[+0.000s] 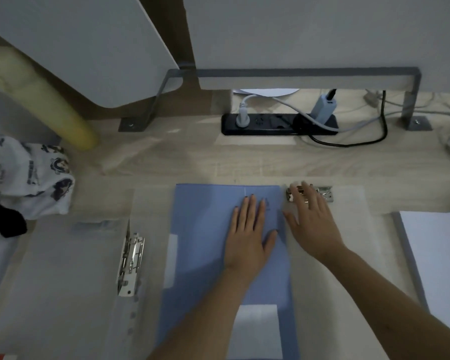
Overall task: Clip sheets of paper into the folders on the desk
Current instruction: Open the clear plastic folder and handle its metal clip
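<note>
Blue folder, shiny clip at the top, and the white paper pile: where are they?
Blue folder (pixel 205 242): head view, on the bare left half of its cover.
Shiny clip (pixel 325 192): head view, on its right end.
White paper pile (pixel 442 255): head view, on the top sheet.

The left hand (pixel 250 237) and right hand (pixel 312 219) are both bare, each on a slim, uncovered forearm; the left forearm (pixel 205 307) shows a short stretch and the right forearm (pixel 387 294) a longer one. The left hand's fingernails (pixel 252 195) are short and painted a dark shade. The right hand's fingertips are blurred, so its nails cannot be made out.
</note>
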Demonstrator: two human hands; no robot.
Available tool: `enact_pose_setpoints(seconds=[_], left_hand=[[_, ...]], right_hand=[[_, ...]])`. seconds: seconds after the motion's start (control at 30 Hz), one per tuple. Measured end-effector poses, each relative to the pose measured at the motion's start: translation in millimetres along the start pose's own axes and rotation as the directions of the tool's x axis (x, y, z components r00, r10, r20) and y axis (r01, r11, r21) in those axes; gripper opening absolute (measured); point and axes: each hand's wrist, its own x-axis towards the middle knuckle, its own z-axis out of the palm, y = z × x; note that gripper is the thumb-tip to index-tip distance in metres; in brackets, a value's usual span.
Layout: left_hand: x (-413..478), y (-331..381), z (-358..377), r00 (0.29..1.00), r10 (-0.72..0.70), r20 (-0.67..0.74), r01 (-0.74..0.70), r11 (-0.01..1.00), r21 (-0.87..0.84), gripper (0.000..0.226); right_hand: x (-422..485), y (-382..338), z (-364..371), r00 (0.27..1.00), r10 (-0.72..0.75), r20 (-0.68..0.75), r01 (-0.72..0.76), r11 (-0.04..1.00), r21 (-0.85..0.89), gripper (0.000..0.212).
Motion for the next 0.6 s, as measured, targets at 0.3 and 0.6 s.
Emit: enact_pose_setpoints(seconds=[0.3,0.6], left_hand=[[-1.8,2.0,5.1,0.998,-0.005,-0.067,0.005,1.000,-0.009,0.065],[-2.3,2.0,2.5,0.998,-0.014,-0.066,0.013,1.000,-0.020,0.064]], right_hand=[[6.8,8.5,12.4,0.995,-0.023,-0.094,0.017,0.998,-0.061,0.046],[15.6,7.3,5.7,0.979,-0.060,-0.196,0.054,0.998,-0.037,0.027]])
